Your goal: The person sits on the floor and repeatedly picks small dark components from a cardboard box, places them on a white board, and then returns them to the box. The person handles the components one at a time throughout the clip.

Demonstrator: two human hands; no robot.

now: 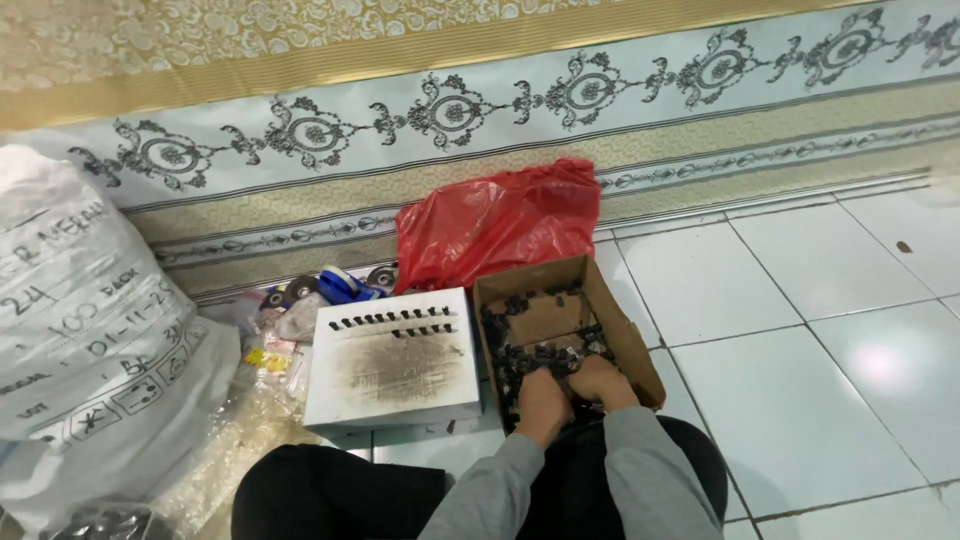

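1. Head view: left hand (541, 404) and right hand (603, 382) side by side, fingers dug into black parts (535, 358); grip unclear.
2. Parts lie in cardboard box (628, 330), right of white block (392, 372), near red bag (497, 225).

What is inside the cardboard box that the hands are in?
The cardboard box holds many small black parts on its brown floor. The left hand and right hand are buried among them, covering the near end; fingers and any grip are hidden.
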